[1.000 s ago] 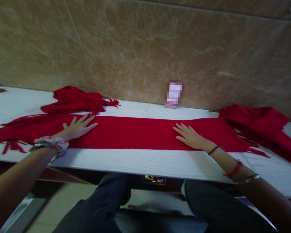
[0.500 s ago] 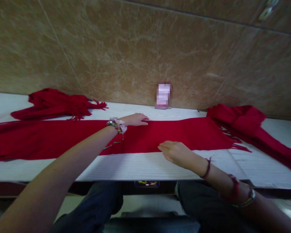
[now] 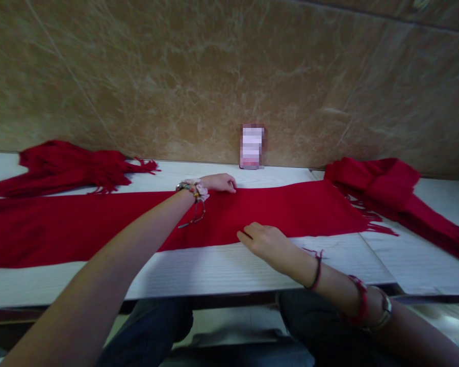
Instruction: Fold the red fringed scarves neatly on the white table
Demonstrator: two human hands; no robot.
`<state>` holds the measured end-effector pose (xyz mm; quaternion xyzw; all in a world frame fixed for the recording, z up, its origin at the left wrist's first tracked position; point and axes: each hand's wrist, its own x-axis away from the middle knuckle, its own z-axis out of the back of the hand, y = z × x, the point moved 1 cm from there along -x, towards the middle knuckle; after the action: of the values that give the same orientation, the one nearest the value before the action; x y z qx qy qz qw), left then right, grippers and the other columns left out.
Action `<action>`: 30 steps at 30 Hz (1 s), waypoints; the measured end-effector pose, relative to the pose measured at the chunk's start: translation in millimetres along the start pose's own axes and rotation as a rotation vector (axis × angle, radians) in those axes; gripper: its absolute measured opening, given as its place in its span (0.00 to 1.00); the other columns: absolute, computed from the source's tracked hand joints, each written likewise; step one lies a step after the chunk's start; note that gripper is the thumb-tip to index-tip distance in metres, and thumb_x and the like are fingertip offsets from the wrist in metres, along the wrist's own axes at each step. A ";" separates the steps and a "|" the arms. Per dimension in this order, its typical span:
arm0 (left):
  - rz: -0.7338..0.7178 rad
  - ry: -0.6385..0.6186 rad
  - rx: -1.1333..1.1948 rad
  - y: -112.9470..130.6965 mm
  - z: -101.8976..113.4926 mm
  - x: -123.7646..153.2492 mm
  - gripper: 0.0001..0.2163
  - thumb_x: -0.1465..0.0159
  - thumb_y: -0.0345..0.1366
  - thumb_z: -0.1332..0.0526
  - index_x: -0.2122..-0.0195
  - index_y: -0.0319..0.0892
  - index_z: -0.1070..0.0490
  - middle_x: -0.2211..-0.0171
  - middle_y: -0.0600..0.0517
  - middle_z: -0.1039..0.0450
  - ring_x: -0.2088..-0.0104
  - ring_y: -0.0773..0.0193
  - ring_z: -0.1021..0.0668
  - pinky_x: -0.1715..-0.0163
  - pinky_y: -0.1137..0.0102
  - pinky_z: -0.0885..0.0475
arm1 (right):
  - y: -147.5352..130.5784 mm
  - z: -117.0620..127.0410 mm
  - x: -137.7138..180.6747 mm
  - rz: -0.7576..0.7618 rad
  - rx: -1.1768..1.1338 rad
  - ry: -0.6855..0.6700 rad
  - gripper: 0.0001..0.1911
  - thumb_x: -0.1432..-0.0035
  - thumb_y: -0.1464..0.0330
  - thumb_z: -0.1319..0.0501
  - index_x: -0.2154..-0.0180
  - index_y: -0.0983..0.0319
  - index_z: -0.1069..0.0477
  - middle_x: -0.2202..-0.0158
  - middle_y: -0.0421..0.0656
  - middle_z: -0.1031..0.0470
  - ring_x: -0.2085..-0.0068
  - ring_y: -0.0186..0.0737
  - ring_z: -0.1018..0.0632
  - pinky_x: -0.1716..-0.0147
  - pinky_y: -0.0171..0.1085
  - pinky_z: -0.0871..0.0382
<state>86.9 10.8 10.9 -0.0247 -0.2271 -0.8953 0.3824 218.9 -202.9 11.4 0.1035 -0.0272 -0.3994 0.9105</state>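
A red fringed scarf (image 3: pixel 275 209) lies stretched lengthwise over the white tabletop, its fringe spread at the right end. At its far edge, my left hand (image 3: pixel 219 182) is closed, thumb and bent fingers pinching the cloth. My right hand (image 3: pixel 265 244) rests at the near edge, a little further right, with curled fingers on the scarf's border; the fingertips partly hide what they grip. The scarf's left end runs out of view, and my left forearm covers part of its middle.
A bunched red scarf (image 3: pixel 69 165) lies at the back left. Another folded red scarf (image 3: pixel 382 183) is at the right, touching the fringed end. A blurred phone-like object (image 3: pixel 251 148) leans on the brown marbled wall (image 3: pixel 199 76). The white table (image 3: pixel 199 275) has a front edge above my knees.
My left hand has gone from outstretched fingers to a pinch at the far edge. My right hand has shifted slightly left along the near edge. The view has moved a little.
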 end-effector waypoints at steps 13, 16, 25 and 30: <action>-0.016 0.075 0.216 -11.2 0.4 3.9 0.13 0.51 0.38 0.39 0.66 0.36 0.26 0.68 0.51 0.24 0.66 0.65 0.26 0.65 0.75 0.35 | -3.5 -12.3 -6.0 -0.015 0.185 0.337 0.09 0.41 0.78 0.46 0.68 0.66 0.29 0.73 0.43 0.29 0.70 0.38 0.29 0.74 0.38 0.42; -0.036 0.106 0.303 -10.4 0.2 6.1 0.14 0.49 0.37 0.40 0.63 0.36 0.27 0.67 0.50 0.24 0.65 0.65 0.25 0.64 0.74 0.34 | -0.1 -10.2 -2.0 -0.026 0.220 0.392 0.08 0.41 0.78 0.46 0.66 0.66 0.28 0.74 0.43 0.29 0.72 0.37 0.30 0.75 0.37 0.43; -0.047 0.262 1.082 25.2 21.5 1.8 0.12 0.50 0.30 0.33 0.65 0.38 0.28 0.74 0.55 0.27 0.74 0.71 0.27 0.69 0.74 0.33 | 29.8 23.5 18.5 -0.109 0.305 0.527 0.14 0.39 0.77 0.48 0.54 0.66 0.29 0.75 0.42 0.30 0.73 0.34 0.32 0.74 0.35 0.43; -0.147 0.326 1.093 85.0 51.3 -31.2 0.07 0.46 0.25 0.37 0.66 0.37 0.28 0.73 0.55 0.28 0.73 0.72 0.27 0.64 0.72 0.34 | 67.6 55.0 55.4 -0.196 0.370 0.530 0.18 0.41 0.79 0.50 0.52 0.65 0.28 0.76 0.42 0.30 0.74 0.34 0.31 0.75 0.34 0.43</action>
<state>161.4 2.3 83.0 0.3306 -0.5963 -0.6643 0.3063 298.1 -208.1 77.5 0.3693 0.1487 -0.4326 0.8090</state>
